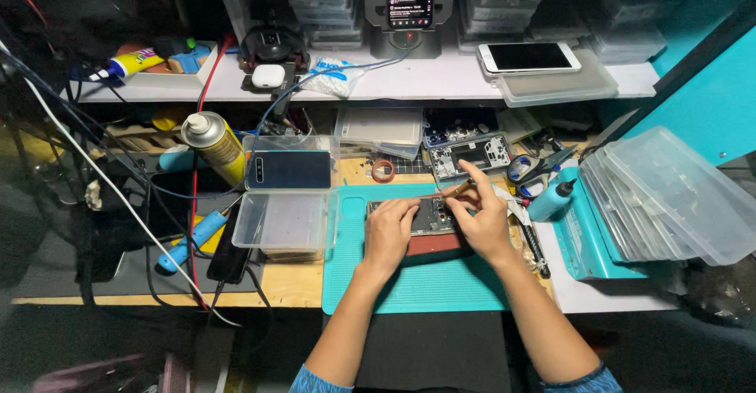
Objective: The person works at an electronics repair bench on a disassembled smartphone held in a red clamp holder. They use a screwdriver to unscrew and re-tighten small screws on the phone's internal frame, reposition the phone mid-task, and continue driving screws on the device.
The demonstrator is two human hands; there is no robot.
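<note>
Both hands (pixel 437 224) cover the opened phone (pixel 431 218), possibly gripping tweezers (pixel 455 192).

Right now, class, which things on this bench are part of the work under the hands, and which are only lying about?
In use:
- left hand, pressing on the opened phone
- right hand, holding a thin tool over it
- teal mat beneath

Lying about:
- yellow spray can
- clear box
- white phone on the shelf
- scissors
- small blue bottle
- stacked clear lids
</note>
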